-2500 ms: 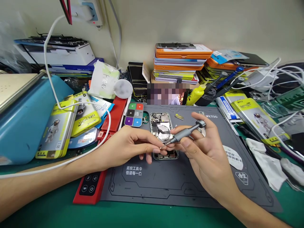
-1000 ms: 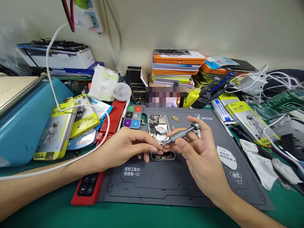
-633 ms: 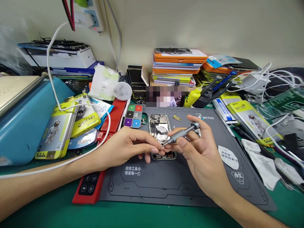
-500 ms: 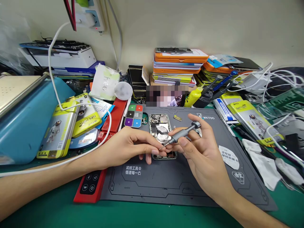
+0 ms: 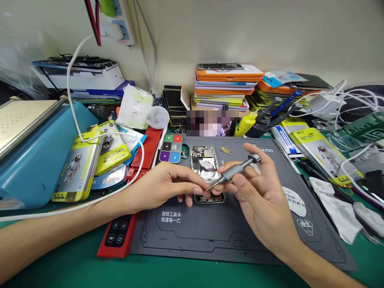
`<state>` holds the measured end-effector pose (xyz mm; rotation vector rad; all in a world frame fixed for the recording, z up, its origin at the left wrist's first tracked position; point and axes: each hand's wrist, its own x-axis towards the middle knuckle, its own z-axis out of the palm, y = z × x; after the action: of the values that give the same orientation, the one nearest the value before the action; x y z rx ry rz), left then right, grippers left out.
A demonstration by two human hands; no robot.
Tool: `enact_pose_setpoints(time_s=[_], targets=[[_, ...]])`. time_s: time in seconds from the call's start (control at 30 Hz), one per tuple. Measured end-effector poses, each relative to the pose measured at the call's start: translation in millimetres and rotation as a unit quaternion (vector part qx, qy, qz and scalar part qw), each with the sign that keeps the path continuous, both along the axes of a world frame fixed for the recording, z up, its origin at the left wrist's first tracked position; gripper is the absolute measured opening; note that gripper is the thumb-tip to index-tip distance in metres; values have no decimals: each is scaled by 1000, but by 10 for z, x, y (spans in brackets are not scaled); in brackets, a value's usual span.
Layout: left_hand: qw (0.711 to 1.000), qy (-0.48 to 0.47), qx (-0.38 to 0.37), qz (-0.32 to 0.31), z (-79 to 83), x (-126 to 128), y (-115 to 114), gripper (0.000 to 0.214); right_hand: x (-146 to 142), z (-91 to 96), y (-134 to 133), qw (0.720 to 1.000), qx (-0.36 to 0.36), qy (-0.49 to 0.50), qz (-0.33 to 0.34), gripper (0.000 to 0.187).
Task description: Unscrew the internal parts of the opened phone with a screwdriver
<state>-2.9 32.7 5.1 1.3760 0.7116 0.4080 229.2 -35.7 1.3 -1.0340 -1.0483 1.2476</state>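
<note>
An opened phone [image 5: 205, 162] with its insides bare lies on a dark grey work mat [image 5: 228, 228]. My right hand [image 5: 261, 200] is closed round a grey precision screwdriver [image 5: 235, 171], whose tip points left over the phone's lower part. My left hand [image 5: 163, 186] is pinched, thumb and fingertips together right at the screwdriver tip, holding something too small to make out. Both hands hover just above the phone's lower half.
A colour-patched small tray [image 5: 171, 148] and a small gold part [image 5: 226, 150] lie by the phone. A red device [image 5: 132, 200] borders the mat's left edge, crossed by a white cable [image 5: 90, 202]. Battery packs [image 5: 82, 164], stacked boxes [image 5: 228, 86], a yellow bottle [image 5: 244, 124] and cloths [image 5: 339, 204] crowd the bench.
The view has shifted slightly; both hands keep the same pinch and grip at the screwdriver tip over the phone.
</note>
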Motion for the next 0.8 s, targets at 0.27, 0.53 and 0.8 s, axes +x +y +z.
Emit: enact_pose_setpoints(time_s=[0.27,0.53,0.8], targets=[[998,29,10,50,-34,14,34,29,94,-2,-63,973,170,-153,-31,52],[998,48,20,28,-41,-21,37,25,156,-263,-126,874,327,-358,33,86],[997,64,33,22,-28,-23,34,20,194,-332,-48,854,359,-373,60,88]])
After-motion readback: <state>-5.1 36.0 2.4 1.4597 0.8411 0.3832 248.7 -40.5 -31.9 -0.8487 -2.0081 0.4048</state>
